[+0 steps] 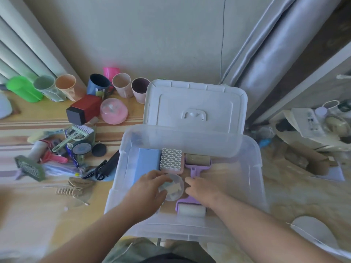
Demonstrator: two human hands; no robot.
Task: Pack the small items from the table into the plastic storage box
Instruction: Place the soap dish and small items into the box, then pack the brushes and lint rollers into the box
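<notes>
Right now both hands are down inside the clear box (254, 168), which sits at the table's right end with its white lid (195, 103) propped open behind it. The left hand (150, 188) curls its fingers and thumb round a small round clear dish (173, 186) with something pale inside it. The right hand (201, 188) rests just beside the dish with fingers loosely bent; whether it pinches the rim or only steadies it, I cannot tell.

Already on the box floor are a blue block (147, 162), a white wavy tray (171, 158) and 2 purple rollers, 1 at the back (197, 164) and 1 at the front (190, 207).

The step in hand looks like seating the dish in the gap between the tray and the front roller. To do it well, I would keep the dish level so its contents stay put, lower it flat onto bare floor, not onto a roller handle, and let go only once it sits without rocking. Nudging it against the tray would save room for what is left.

Plenty is left. The wooden table (117, 128) holds a heap at the left: a red box (85, 109), a pink round case (114, 111), combs, hair clips (76, 186), a black brush (108, 166) and a small clock (81, 149). A row of cups (121, 84) stands along the pale wall. A grey curtain (275, 54) hangs at the right, with clutter on the floor below it.
</notes>
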